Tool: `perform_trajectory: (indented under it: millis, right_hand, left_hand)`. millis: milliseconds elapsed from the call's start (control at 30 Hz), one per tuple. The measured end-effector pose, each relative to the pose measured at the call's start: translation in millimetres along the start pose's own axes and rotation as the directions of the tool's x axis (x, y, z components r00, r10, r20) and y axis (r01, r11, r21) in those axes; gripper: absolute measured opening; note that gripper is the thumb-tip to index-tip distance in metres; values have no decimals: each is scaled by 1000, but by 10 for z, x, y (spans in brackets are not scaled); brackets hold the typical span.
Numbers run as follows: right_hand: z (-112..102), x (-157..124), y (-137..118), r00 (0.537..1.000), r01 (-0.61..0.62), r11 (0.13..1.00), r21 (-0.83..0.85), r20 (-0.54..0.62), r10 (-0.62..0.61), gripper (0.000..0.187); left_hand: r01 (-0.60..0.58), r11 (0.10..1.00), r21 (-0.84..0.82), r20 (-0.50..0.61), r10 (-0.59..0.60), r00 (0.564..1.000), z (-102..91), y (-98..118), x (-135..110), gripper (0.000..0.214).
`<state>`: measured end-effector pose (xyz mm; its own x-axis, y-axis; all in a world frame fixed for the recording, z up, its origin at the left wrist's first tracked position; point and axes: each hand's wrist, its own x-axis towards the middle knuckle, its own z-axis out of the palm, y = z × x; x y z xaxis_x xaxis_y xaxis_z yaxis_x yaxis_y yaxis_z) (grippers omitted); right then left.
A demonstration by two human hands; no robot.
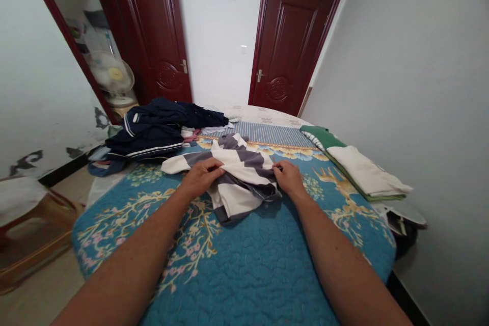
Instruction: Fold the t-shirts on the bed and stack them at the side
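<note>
A crumpled white and dark grey striped shirt (244, 163) lies in the middle of the table, on a teal floral quilted cover (260, 260). My left hand (204, 175) pinches its cloth at the left of the middle, thumb and fingers pressed together. On the right side, my right hand (288, 175) grips the garment's edge between thumb and fingers. A loose flap hangs toward me between the hands, its lower end resting on the cover. One sleeve-like part stretches out to the left, past my left hand.
Dark navy clothes (156, 127) are heaped at the back left of the table. Folded white (369, 170) and green (324, 137) garments lie along the right edge. A wooden stool (38, 229) stands at the left, and a fan (112, 74) is beyond the doorway.
</note>
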<state>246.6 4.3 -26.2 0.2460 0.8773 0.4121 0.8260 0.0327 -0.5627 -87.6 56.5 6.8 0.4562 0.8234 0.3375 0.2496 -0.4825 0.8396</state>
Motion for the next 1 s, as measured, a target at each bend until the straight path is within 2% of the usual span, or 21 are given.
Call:
perform_trajectory:
  millis: [67,167,233,333,467,567,667,733,800,833,900,933,967,1000]
  right_hand:
    - [-21,14,-16,999,-27,999,34,-26,27,23]
    - [-3,10,-49,999,-10,994,106,-50,15,24]
    - [42,-14,-69,994,87,989,118,-80,-78,24]
    - [105,-67,-114,958,263,961,84,-145,-249,32]
    - [70,-154,-331,904,390,921,-7,-187,-385,37]
    - [6,-274,-626,854,509,860,-35,-107,-510,33]
    - [32,-445,-902,803,588,809,8,110,-585,46]
    - [105,-536,-1003,802,564,826,-1,238,-548,42]
    - [186,-563,-1011,835,488,873,0,291,-467,21]
    - [218,-547,-982,865,424,905,37,280,-417,14]
    - [256,-457,-871,941,237,949,208,193,-278,18]
    - [260,-391,-799,973,132,933,336,135,-186,21]
    - [256,-318,-722,994,37,877,478,69,-79,23]
    - [244,-242,-645,999,-34,782,622,3,40,23]
  left_hand:
    - [105,981,-165,-149,-130,980,-118,-63,35,28]
    - [188,909,-373,-304,-311,901,-176,-200,81,37]
    - [209,861,-464,-334,-389,859,-149,-261,103,42]
    - [219,791,-571,-336,-468,817,-92,-270,120,46]
    - [201,706,-679,-295,-513,806,-75,-226,128,46]
    - [189,700,-689,-294,-507,810,-82,-213,133,45]
    - [188,725,-662,-312,-495,811,-81,-204,133,45]
    - [192,743,-641,-320,-486,813,-80,-192,125,47]
    - [198,761,-618,-319,-472,822,-83,-178,111,48]
    - [204,772,-602,-313,-464,829,-86,-171,103,48]
    - [229,799,-556,-301,-451,840,-97,-159,86,47]
    - [244,814,-527,-299,-446,843,-102,-152,79,46]
    - [259,830,-494,-296,-441,848,-106,-147,73,45]
    - [269,845,-462,-290,-431,855,-108,-141,69,44]
